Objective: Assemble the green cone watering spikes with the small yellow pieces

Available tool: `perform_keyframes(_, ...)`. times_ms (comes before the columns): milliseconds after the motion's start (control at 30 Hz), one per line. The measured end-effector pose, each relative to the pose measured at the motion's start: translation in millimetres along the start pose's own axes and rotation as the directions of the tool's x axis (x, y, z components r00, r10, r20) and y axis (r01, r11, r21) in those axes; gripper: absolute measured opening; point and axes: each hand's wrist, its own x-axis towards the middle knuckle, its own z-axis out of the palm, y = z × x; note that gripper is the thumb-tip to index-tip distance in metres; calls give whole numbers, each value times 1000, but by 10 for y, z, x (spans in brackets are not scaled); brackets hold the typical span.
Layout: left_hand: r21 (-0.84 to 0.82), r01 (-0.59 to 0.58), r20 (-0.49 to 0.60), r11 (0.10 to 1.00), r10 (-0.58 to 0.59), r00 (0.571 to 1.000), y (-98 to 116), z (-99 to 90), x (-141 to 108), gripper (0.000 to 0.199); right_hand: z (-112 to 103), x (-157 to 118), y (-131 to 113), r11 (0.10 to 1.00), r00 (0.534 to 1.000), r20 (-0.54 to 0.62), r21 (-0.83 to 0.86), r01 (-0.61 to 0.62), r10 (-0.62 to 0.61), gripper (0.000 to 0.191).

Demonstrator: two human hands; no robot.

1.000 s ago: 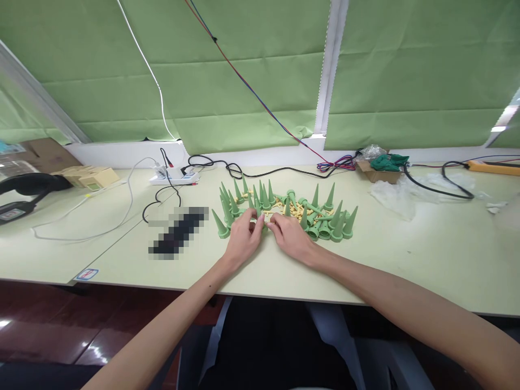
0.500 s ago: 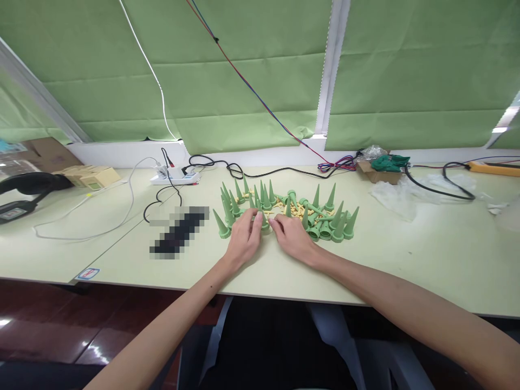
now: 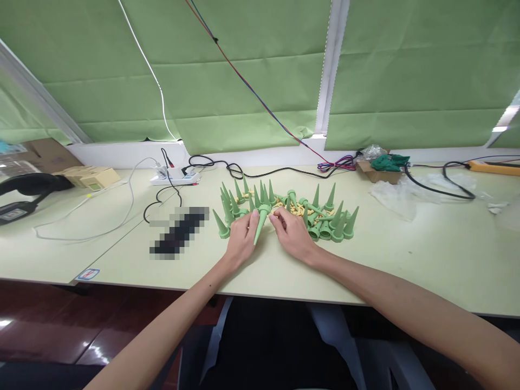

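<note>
My left hand [image 3: 242,236] is closed around a green plastic plant-watering spike [image 3: 261,223], its wide collar up and its tip pointing down toward me. Just to the right, my right hand [image 3: 293,234] makes a pinch close to the spike's collar; whatever lies between its fingertips is too small to make out. Behind the hands is a heap of small yellow pieces [image 3: 299,208]. Several green spikes [image 3: 220,223] stand point up at the left, and more upright spikes [image 3: 350,223] stand at the right. Some spikes lie on their sides, with hollow ends [image 3: 325,231] facing me.
A pixelated dark patch [image 3: 181,232] lies left of the spikes. Farther back are a white power strip [image 3: 175,175], black cables [image 3: 252,174] and a small cardboard box [image 3: 377,172] with green cloth. Headphones [image 3: 32,187] rest at far left, plastic bags [image 3: 400,196] at right.
My left hand has turned the green spike from point up to point down, toward me, and lifted it into plain view. My right hand stays close by, still pinched.
</note>
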Motion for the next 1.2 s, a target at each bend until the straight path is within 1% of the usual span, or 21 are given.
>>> perform_keyframes(67,-4,-4,36,1000,4,999,22,-4,-4,52,-8,2,-13,1000,1000,9,27,9,-9,24)
perform_keyframes(200,4,-49,46,999,49,998,38,-6,-12,51,-17,6,-13,999,1000,5,43,20,-21,26)
perform_keyframes(400,62,-131,44,989,128,991,-2,11,-10,37,-10,16,17,1000,1000,-1,-23,-5,5,35)
perform_keyframes(533,94,-178,63,979,173,983,-11,17,-14,29,-1,20,16,1000,1000,-12,-15,-18,18,43)
perform_keyframes(667,113,-211,69,971,204,977,-14,21,-18,25,12,18,22,999,999,-43,-17,-27,26,45)
perform_keyframes(733,96,-186,49,978,182,982,-8,18,-19,24,13,17,25,1000,997,-67,-6,-29,29,43)
perform_keyframes(833,52,-101,-20,994,102,995,1,12,-19,27,6,15,21,999,995,-91,18,-29,30,38)
perform_keyframes(900,14,-58,-42,998,59,997,-5,12,-17,36,-2,12,12,999,995,-98,20,-26,28,34)
perform_keyframes(967,-51,-18,-27,999,16,1000,-20,17,-13,49,-10,7,-1,1000,996,-90,18,-21,23,31)
perform_keyframes(1033,-123,32,0,992,-32,999,-34,23,-9,57,-18,1,-13,1000,998,-65,22,-17,18,29)
perform_keyframes(1100,-170,76,24,982,-73,997,-40,25,-4,60,-22,-6,-25,999,1000,-25,33,-10,11,27)
perform_keyframes(1200,-192,99,64,976,-89,994,-28,16,0,58,-23,-13,-36,998,999,31,59,11,-13,25)
